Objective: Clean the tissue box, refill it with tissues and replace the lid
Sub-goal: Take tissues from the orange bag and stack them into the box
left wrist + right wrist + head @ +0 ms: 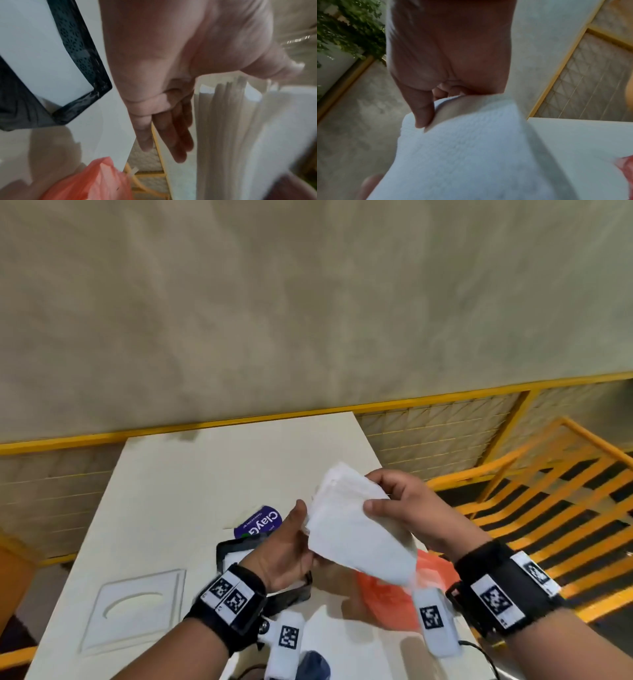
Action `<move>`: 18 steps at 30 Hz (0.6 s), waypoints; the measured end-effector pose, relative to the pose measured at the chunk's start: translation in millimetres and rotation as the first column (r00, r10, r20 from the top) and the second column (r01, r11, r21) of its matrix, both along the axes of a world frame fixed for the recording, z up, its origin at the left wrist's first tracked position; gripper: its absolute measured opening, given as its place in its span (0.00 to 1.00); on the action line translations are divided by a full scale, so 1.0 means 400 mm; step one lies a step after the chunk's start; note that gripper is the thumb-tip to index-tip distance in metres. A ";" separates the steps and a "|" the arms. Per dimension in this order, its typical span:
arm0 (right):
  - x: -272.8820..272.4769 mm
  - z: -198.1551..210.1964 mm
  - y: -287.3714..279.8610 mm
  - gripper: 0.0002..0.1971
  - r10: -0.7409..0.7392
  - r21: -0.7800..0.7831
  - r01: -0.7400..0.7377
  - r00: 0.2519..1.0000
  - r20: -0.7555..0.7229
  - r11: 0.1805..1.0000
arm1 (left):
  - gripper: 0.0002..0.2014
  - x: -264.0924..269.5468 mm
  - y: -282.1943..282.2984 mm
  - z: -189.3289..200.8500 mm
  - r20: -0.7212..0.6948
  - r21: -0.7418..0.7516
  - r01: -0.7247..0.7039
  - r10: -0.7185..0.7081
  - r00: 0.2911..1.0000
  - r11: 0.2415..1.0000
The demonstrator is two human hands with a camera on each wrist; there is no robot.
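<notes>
Above the white table (205,474) both hands hold up a thick stack of white tissues (356,529). My right hand (383,494) grips its upper right side, thumb on the front and fingers behind. My left hand (305,539) holds the lower left edge. In the left wrist view the tissue stack (231,121) sits between the thumb and the straight fingers (173,138). In the right wrist view the thumb presses into the tissue stack (471,148). The black tissue box (229,553) stands open below my left wrist, its inside white (42,54). The white lid (137,607) with a curved slot lies flat to the left.
An orange plastic bag (387,587) lies under the stack near the table's right edge. A purple packet (262,522) sits behind the box. A blue cloth (315,662) shows at the bottom. Yellow railings (548,508) stand to the right, a yellow mesh fence behind.
</notes>
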State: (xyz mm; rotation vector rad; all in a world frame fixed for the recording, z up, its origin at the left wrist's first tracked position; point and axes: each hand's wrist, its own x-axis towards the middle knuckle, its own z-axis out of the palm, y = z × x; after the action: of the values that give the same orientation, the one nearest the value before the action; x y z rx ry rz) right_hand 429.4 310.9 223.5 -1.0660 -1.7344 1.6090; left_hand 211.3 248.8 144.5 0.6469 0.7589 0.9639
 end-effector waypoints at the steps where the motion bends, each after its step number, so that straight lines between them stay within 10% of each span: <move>1: -0.018 0.001 -0.004 0.08 0.037 -0.023 -0.037 0.999 0.026 0.999 | 0.51 -0.018 -0.005 0.005 0.017 -0.003 -0.004 0.004 1.000 1.000; 12: -0.226 -0.057 -0.017 0.18 0.047 -0.078 -0.036 0.990 0.133 0.996 | 0.20 -0.182 -0.102 0.049 -0.306 0.132 -0.227 0.258 0.917 0.965; 18: -0.285 -0.144 -0.070 0.36 0.007 -0.639 -0.147 0.976 -0.216 0.755 | 0.24 -0.274 -0.134 0.067 -0.160 0.097 -0.342 0.353 0.922 0.935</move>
State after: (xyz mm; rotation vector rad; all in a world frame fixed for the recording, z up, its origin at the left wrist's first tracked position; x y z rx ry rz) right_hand 315.3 282.8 165.9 -1.0763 -1.0921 2.3806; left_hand 101.7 195.3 171.3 0.6742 1.0240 1.2742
